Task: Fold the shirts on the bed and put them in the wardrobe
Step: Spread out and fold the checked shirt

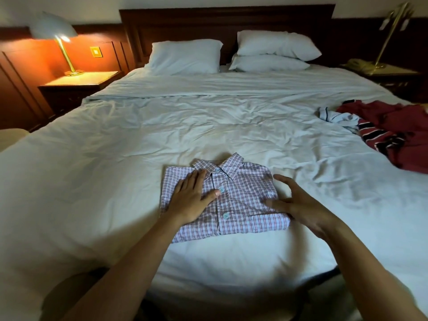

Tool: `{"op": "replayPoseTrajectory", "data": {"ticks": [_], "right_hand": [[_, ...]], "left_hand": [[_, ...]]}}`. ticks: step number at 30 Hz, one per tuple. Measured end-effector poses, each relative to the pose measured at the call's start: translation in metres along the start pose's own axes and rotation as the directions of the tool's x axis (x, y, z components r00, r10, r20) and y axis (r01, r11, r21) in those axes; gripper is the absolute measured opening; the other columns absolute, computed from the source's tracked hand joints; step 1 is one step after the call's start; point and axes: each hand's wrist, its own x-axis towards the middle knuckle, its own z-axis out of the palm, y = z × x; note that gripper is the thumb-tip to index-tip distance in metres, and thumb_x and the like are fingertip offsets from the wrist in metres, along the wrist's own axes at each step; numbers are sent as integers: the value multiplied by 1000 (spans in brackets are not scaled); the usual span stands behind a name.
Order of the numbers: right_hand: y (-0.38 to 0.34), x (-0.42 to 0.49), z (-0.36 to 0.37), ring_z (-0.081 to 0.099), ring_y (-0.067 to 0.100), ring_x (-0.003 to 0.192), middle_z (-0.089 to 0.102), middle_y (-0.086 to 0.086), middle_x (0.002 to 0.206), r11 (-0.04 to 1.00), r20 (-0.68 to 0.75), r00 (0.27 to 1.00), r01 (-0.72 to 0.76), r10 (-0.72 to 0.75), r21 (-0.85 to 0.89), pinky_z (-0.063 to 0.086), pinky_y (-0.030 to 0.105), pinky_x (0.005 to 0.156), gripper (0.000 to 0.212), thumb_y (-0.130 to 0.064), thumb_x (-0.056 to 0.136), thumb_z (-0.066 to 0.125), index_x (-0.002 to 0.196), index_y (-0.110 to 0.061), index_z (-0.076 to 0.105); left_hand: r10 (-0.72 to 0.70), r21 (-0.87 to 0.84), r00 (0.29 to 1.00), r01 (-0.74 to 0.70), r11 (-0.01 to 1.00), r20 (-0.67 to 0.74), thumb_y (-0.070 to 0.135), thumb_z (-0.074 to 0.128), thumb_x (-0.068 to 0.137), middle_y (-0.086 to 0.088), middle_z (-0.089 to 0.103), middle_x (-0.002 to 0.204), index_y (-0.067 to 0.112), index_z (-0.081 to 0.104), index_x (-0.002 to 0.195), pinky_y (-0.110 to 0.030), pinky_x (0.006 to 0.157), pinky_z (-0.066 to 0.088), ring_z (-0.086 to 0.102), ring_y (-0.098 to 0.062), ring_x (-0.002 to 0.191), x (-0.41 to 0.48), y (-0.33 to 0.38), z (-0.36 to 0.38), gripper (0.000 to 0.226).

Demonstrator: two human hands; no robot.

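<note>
- head view, nearest: two bare forearms reach in from the bottom edge toward the checked shirt (240,205). it lies folded into a neat rectangle on the near part of the bed (104,181), buttons up, collar pointing away from the person.
- the left hand (190,200) lies flat on the shirt's left half, fingers straight, thumb beside the button strip. it presses and grips nothing.
- the right hand (298,205) is at the shirt's right edge, fingers spread and loosely bent, holding nothing. it is slightly blurred, so i cannot tell whether it touches the cloth.
- handling, as a judgement: thin woven cloth, light and limp, with only the collar holding any shape. lifted by one corner, the folds would likely slide open. the safer hold looks like both hands slipped flat under the left and right edges, thumbs on top, with the shirt carried level.
- the sheet beneath is soft and wrinkled, so fingers should get under easily.
- farther right on the bed: an unfolded heap, with a dark red shirt (398,121), a striped red one, and a pale shirt (335,117) touching it. all look equally floppy.
- far: pillows (185,56) and a lit lamp (55,31). no wardrobe is in view.
</note>
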Motion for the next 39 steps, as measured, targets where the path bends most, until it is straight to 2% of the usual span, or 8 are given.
{"op": "replayPoseTrajectory", "data": {"ticks": [5, 11, 14, 19, 27, 30, 34, 39], "right_hand": [[11, 13, 7, 71, 36, 97, 75, 15, 98, 1000, -198, 980, 15, -9, 28, 55, 50, 93, 65, 1, 88, 69, 138, -33, 44], [4, 38, 7, 70, 24, 87, 72, 7, 102, 993, -348, 936, -8, 48, 116, 57, 32, 70, 54, -24, 82, 80, 127, -31, 50], [1, 47, 4, 63, 18, 68, 69, 14, 93, 989, -287, 958, 33, 10, 144, 50, 25, 53, 51, -1, 85, 72, 122, -27, 49], [14, 53, 1, 60, 18, 69, 67, 14, 88, 987, -262, 957, 148, -128, 61, 48, 37, 66, 53, 18, 78, 65, 99, -28, 50], [12, 70, 3, 73, 23, 82, 75, 9, 97, 964, -285, 955, 151, -85, 220, 59, 41, 74, 41, -5, 86, 74, 114, -22, 50], [2, 90, 1, 74, 19, 88, 76, 4, 97, 986, -334, 940, 113, -67, 122, 60, 42, 81, 49, -29, 79, 83, 121, -27, 59], [-6, 116, -5, 73, 30, 87, 76, 11, 89, 980, -336, 927, 194, -168, 46, 57, 55, 85, 13, -2, 86, 72, 97, -8, 73], [7, 119, -13, 55, 29, 69, 60, 16, 78, 973, -323, 931, 212, -172, 92, 52, 41, 69, 28, 11, 86, 63, 102, -12, 63]], "left_hand": [[-57, -284, 998, 65, 957, 38, 76, 24, 94, 3, 4, 168, 33, 3, 160, -49, 125, 7, 5, -19, 154, -2, 8, -20, 81], [-14, -291, 952, -80, 953, -306, 48, 48, 101, 3, 54, 129, 28, 63, 122, -26, 99, 25, 47, -21, 123, 50, 58, -46, 33], [209, -250, 972, -230, 940, -109, 42, 50, 102, 2, 64, 123, 27, 70, 117, -40, 109, 36, 54, -23, 120, 98, 91, -44, 29], [279, -125, 844, -249, 960, 459, 45, 59, 98, 4, 61, 135, 24, 58, 137, -38, 110, 36, 53, -17, 124, 146, 109, -46, 45], [391, -442, 870, -237, 865, 300, 19, 81, 84, 13, 48, 73, 22, 60, 88, -14, 60, 34, 43, 4, 60, 159, 81, -59, 21], [433, -495, 876, -286, 821, 212, 19, 84, 80, 14, 44, 74, 31, 60, 85, -22, 69, 35, 41, -2, 68, 159, 76, -61, 27], [441, -356, 878, -358, 863, 185, 40, 82, 79, 9, 39, 73, 30, 63, 84, -32, 75, 29, 38, -8, 68, 159, 79, -65, 23], [367, -232, 912, -323, 917, 183, 64, 69, 76, 12, 49, 80, 26, 71, 83, -41, 100, 23, 51, -6, 85, 162, 68, -75, 39]]}}
